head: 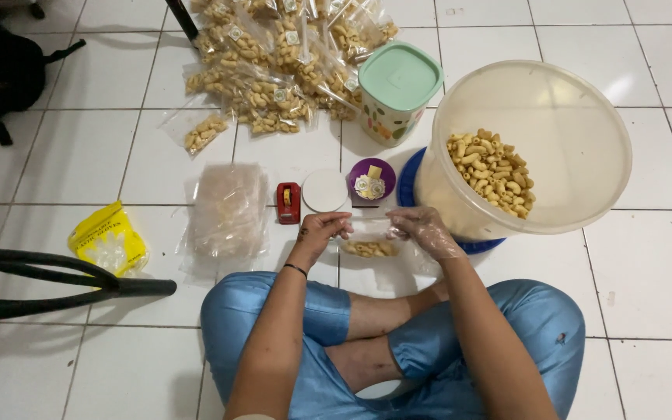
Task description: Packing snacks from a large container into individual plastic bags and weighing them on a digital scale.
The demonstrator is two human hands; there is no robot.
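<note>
Both hands pinch the top of a small clear bag [369, 243] of snacks over the floor tiles: left hand [322, 231] bare, right hand [421, 231] gloved. I'd keep that edge taut and flat so it seals straight

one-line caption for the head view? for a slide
Seated on a tiled floor, left hand and gloved right hand hold a small clear snack bag beside a large tub of snacks.

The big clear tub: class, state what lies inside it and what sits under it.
Inside the tub, a heap of yellow macaroni snacks lies against its lower wall. Under it a blue lid or base shows only at the edge; the rest is covered.
</note>
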